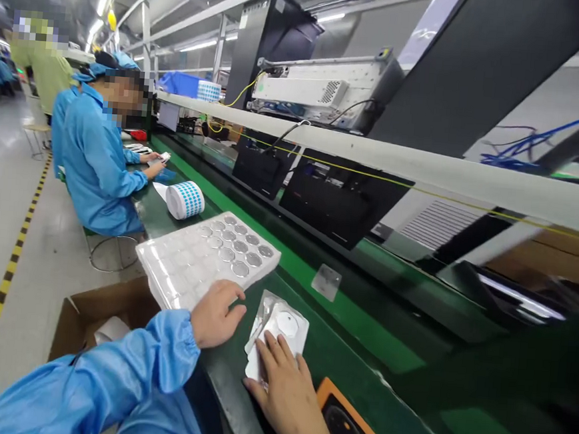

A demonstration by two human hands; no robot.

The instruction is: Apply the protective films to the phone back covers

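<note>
My right hand [288, 397] is grasping a clear blister pack [276, 330], its fingers [272, 346] pressing down while the pack is lying on the green bench [350, 342]. My left hand [216, 315] is curling loosely, gripping nothing, just beside a plastic tray [168, 261] of discs (a roll of blue dots [184, 200] is sitting beyond it). A co-worker [98, 162] is working further along.
</note>
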